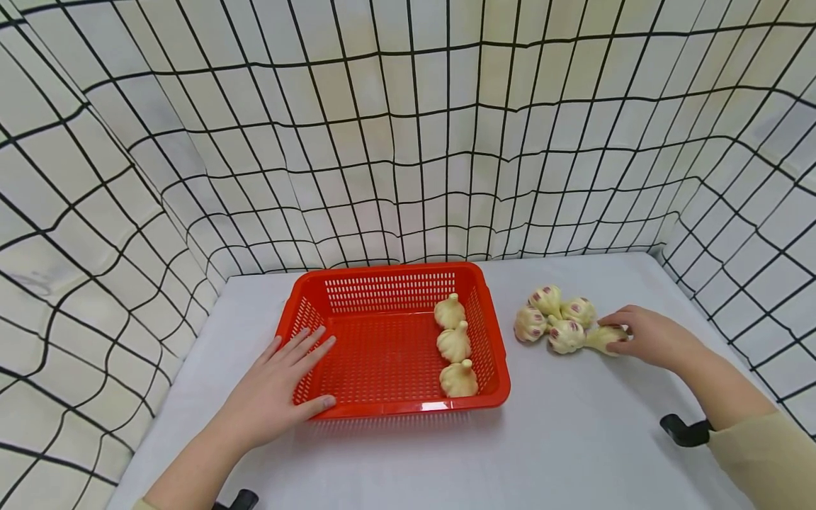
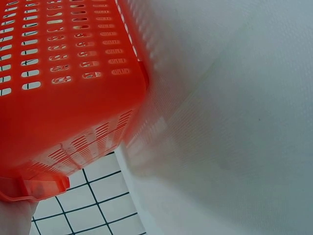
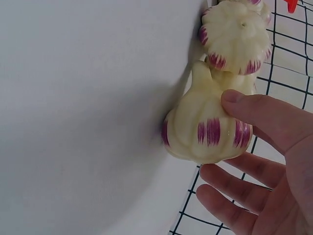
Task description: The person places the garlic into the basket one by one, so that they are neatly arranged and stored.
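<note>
A red plastic basket (image 1: 395,409) stands on the white table, with three garlic bulbs (image 1: 454,343) lined up along its right side. My left hand (image 1: 270,397) rests over the basket's left rim, fingers spread and straight; the left wrist view shows the basket's slotted outer wall (image 2: 73,112). To the right of the basket lies a cluster of garlic bulbs (image 1: 566,336) with purple marks. At that cluster's right end my right hand (image 1: 656,338) holds one garlic bulb (image 3: 208,122) between thumb and fingers. Some of those fingers are hidden behind it.
Black-grid netting (image 1: 414,134) over white cloth walls in the table at the back and both sides. White table surface (image 1: 561,439) lies in front of the basket and the cluster.
</note>
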The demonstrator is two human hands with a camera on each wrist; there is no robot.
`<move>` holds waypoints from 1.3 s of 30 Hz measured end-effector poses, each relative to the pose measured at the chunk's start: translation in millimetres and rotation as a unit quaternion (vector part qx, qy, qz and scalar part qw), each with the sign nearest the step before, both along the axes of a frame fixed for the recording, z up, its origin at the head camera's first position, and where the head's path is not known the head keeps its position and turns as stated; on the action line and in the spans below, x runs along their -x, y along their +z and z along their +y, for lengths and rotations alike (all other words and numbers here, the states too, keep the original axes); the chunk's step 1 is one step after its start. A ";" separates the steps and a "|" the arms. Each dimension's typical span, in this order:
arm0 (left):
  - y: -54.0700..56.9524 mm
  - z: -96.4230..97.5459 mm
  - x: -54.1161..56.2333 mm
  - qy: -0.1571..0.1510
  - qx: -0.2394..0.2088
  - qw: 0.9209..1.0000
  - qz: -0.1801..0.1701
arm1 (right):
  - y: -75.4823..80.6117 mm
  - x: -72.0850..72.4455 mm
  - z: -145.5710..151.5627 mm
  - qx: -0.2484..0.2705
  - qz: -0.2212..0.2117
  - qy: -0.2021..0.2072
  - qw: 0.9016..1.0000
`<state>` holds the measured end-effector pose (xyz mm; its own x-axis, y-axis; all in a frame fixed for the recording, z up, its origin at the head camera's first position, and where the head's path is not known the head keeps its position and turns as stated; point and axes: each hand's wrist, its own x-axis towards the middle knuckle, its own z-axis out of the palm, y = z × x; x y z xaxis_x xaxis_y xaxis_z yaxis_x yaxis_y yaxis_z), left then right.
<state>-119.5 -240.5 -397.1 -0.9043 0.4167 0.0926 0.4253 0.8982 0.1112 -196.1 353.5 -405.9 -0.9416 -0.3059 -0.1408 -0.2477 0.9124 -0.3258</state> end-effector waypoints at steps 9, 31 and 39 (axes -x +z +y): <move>0.1 -0.1 -0.6 0.001 -0.001 1.000 0.001 | 5.7 -5.2 11.3 0.000 0.014 -0.013 1.000; 0.4 -0.4 -0.2 -0.002 -0.003 1.000 0.000 | 4.2 -34.5 13.6 0.066 -0.001 -0.036 0.997; 0.2 0.2 0.4 -0.002 -0.002 1.000 0.000 | -10.0 -41.3 4.2 0.130 -0.037 -0.002 0.991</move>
